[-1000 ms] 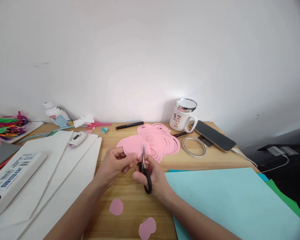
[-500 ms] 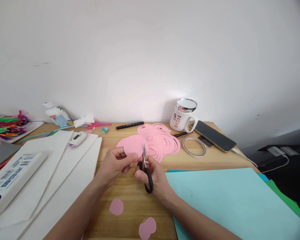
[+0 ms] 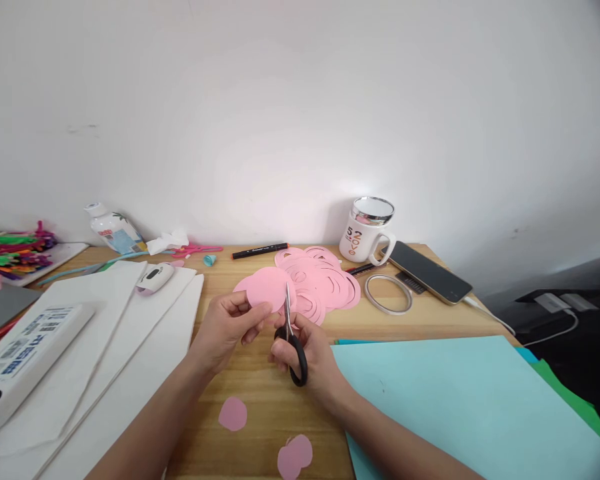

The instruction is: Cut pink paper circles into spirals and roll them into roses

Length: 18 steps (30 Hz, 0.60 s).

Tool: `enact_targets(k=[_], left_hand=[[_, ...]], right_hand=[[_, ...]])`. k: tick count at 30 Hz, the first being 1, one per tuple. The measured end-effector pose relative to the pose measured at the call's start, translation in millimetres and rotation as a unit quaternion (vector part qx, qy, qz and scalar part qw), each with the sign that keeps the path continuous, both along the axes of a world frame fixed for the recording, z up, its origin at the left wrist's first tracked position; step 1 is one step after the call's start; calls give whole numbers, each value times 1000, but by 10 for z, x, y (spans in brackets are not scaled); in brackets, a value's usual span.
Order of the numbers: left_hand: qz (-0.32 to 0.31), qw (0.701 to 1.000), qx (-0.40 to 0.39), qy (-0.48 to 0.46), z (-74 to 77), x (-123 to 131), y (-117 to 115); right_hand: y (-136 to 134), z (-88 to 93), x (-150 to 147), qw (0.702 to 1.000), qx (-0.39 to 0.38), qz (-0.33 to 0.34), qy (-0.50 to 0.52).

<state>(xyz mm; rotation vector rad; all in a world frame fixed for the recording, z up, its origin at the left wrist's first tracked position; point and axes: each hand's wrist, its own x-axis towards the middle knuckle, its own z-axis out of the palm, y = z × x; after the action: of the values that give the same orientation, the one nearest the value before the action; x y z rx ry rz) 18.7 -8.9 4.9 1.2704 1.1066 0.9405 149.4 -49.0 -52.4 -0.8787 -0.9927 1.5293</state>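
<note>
Left hand pinches the pink paper disc at its lower left edge, thumb on top, fingers under; right hand is closed round the black handles of the scissors. Hands near each other, not touching. Disc is up in front of the pink paper pile, above the tabletop, blades upright at its right edge, nearly together; can't tell if they bite into the paper. One sheet or several, can't tell either. Handling, my guess: disc very light, thin, bendy, not slippery, creases if squeezed hard, tears if tugged against the blades. Best hold is a flat, light pinch near the rim, on the side away from the blades, turning the disc rather than pulling it. Scissors look rigid, blades metal; take them by the loops only. Loose pink round and pink double-lobed piece lie flat nearer the person; too thin to grab flat, so slide or lift by an edge.
</note>
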Motion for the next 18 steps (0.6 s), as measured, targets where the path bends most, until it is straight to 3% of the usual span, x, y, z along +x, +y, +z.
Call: enact_targets(k=[6,18], left_hand=[[17,1000,2,-23,1,-5,15],[-8,999,-9,-47,-86,8,15]], right_hand=[[2,-75,-15,1000,-10,3,14],[-9,-7,-24,1000,4,-12,0]])
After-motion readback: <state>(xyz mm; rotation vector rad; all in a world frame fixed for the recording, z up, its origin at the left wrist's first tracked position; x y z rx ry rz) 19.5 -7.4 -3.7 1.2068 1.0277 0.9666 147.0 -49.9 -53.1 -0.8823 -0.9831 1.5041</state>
